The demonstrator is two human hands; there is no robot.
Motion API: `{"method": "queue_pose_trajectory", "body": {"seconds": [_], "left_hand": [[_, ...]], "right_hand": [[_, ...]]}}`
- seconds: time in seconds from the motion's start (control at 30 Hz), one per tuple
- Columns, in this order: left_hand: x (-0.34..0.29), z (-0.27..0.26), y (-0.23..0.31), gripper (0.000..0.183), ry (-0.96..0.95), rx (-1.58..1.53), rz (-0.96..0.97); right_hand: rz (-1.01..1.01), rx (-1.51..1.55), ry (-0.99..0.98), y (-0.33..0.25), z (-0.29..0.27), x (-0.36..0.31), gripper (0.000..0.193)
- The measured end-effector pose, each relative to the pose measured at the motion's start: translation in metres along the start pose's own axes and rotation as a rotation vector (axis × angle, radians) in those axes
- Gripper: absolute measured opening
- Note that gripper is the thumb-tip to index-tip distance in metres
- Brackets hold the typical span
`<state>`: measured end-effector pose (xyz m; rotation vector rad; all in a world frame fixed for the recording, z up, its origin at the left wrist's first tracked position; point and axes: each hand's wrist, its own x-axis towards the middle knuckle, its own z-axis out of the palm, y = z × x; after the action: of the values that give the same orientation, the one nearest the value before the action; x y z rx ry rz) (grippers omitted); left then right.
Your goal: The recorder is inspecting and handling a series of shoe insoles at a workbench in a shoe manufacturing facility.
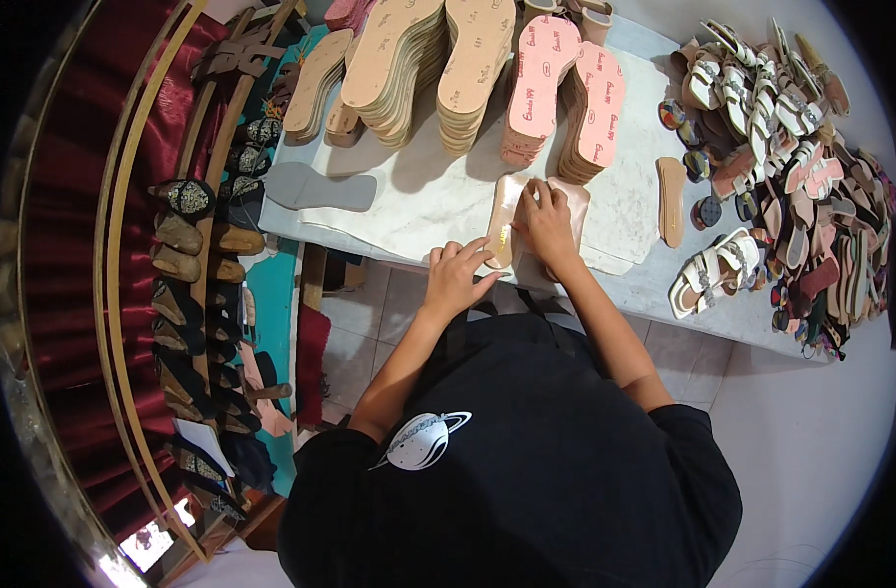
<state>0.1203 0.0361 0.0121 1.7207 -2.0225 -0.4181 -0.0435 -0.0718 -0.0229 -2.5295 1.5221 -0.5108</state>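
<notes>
Two shiny pinkish-tan insoles lie side by side near the table's front edge. My left hand [460, 275] has its fingers stretched out, with the fingertips at the heel end of the left insole [504, 209], by a small gold mark. Over the gap between the pair, my right hand [546, 221] has its fingers bent together in a pinch, pointing down. What it pinches, if anything, is hidden. The right hand covers much of the right insole [573, 196].
Behind my hands stand stacks of tan insole boards [397, 59] and pink printed ones [541, 88]. A grey sole shape [322, 190] lies left, a single tan insole [671, 201] right. White sandals [714, 272] and a shoe heap [820, 216] fill the right end. Shoe racks [198, 235] stand left.
</notes>
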Motion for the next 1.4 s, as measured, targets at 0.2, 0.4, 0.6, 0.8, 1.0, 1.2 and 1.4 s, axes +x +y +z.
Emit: {"method": "queue_pose_trajectory", "body": {"seconds": [0.2,0.4,0.6,0.8,1.0,1.2,1.4], "left_hand": [[0.013,-0.011,0.006,0.029,-0.021,0.03,0.036],[0.056,-0.005,0.026,0.028,0.066,-0.015,0.127],[0.093,0.027,0.061,0.03,0.058,-0.093,0.285],[0.12,0.066,0.109,0.031,-0.074,-0.162,0.41],[0.14,0.108,0.149,0.036,-0.146,-0.149,0.537],[0.152,0.136,0.176,0.04,-0.222,-0.097,0.597],[0.159,0.149,0.19,0.042,-0.187,-0.015,0.592]], "right_hand": [[0.033,-0.031,-0.137,-0.001,-0.006,0.003,0.062],[0.037,0.187,0.013,0.006,-0.027,-0.016,0.054],[0.208,0.244,0.139,0.041,-0.059,-0.047,0.043],[0.402,0.191,0.213,0.093,-0.081,-0.087,0.041],[0.534,0.186,0.344,0.137,-0.093,-0.114,0.034],[0.602,0.249,0.383,0.172,-0.096,-0.119,0.035],[0.54,0.283,0.286,0.197,-0.1,-0.11,0.041]]}}
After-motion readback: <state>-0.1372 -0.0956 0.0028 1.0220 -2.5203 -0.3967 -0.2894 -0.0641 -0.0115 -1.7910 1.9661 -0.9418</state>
